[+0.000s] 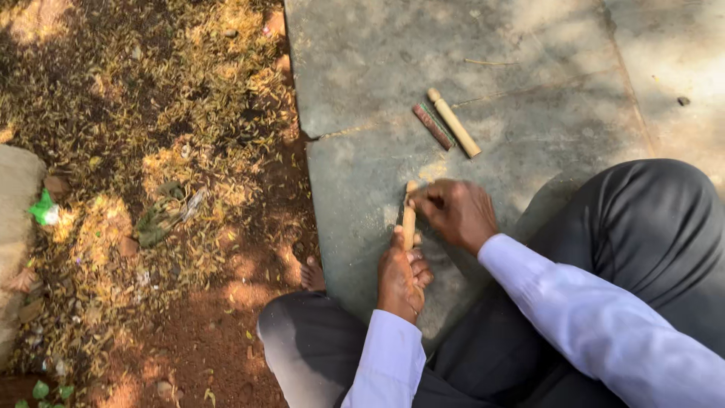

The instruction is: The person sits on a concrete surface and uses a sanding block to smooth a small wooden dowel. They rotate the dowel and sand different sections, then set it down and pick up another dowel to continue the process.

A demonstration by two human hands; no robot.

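Your left hand grips the lower end of a pale wooden stick, fingers curled tight around it; your right hand pinches its upper end, knuckles up; the stick stands nearly upright on the stone slab; a wooden peg and dark rod lie beyond.

Outdoor yard: stone slab lying at 12 o'clock, leaf-littered red earth spreading toward 9 o'clock.
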